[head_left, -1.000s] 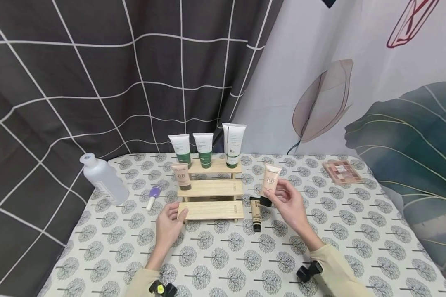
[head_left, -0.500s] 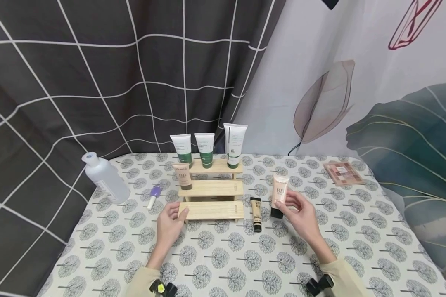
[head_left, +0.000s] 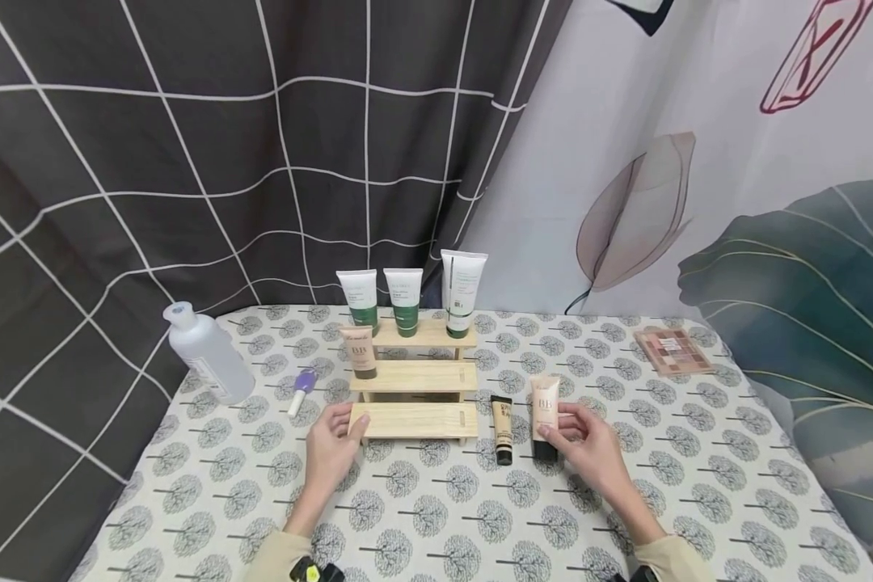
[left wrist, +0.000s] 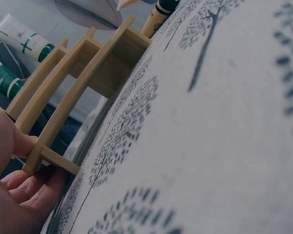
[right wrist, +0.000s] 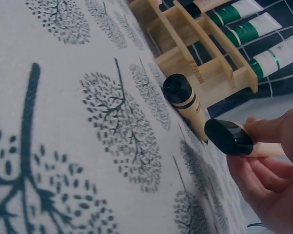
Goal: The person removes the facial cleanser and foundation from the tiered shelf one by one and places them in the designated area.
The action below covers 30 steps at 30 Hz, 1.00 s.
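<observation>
The right hand (head_left: 585, 440) pinches a pink tube (head_left: 545, 404) between its thumb and fingers. The tube is at ten o'clock from this hand, just beside the small tube (head_left: 503, 428) on the worktop (head_left: 444, 517). Its long way runs up and down, with the black cap low and the flat end high. I cannot tell if the cap touches the cloth. The right hand is much nearer to it than the left.

The small tube is at nine o'clock from the pink one, with its black cap toward the person. Past it, also near nine o'clock, is the wooden stand (head_left: 415, 419). At the stand's eight o'clock, the left hand (head_left: 331, 443) grips the end of the lowest step.

At ten o'clock from the right hand, another pink tube (head_left: 359, 353) stands upright, cap down, on the left end of the middle step. Three white and green tubes (head_left: 461, 291) stand on the top step.
</observation>
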Each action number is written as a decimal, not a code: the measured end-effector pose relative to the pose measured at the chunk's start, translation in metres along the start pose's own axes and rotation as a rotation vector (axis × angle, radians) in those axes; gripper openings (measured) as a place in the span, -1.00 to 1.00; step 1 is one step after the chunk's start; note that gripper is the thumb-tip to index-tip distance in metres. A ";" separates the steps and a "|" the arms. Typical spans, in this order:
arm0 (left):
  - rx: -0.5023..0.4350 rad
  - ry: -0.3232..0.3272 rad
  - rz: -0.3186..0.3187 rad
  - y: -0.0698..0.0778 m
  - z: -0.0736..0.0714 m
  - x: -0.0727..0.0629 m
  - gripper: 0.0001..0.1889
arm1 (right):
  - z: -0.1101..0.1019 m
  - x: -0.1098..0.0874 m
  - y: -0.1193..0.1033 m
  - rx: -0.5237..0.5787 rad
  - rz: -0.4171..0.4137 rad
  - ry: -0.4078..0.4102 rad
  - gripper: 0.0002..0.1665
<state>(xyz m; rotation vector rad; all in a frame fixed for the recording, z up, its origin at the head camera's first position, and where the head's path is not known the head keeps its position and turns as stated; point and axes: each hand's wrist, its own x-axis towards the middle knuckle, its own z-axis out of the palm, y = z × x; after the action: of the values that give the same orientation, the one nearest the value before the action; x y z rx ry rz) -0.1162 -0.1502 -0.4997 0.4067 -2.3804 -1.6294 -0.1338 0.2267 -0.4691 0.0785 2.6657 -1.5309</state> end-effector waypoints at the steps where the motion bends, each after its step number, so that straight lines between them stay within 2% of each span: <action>1: -0.001 0.000 -0.002 0.000 0.000 0.000 -0.61 | 0.001 0.000 0.002 -0.002 0.000 -0.003 -0.34; 19: 0.004 0.009 -0.002 0.001 0.000 -0.001 -0.61 | 0.005 -0.002 0.015 -0.176 0.019 0.009 -0.44; 30: -0.006 0.015 -0.004 0.000 0.002 -0.002 -0.62 | 0.005 -0.002 0.014 -0.269 -0.012 0.038 -0.35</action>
<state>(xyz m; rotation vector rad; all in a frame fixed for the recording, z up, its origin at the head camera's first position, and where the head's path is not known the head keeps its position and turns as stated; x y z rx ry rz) -0.1152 -0.1477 -0.5005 0.4215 -2.3648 -1.6287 -0.1301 0.2298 -0.4835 0.0777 2.8773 -1.1703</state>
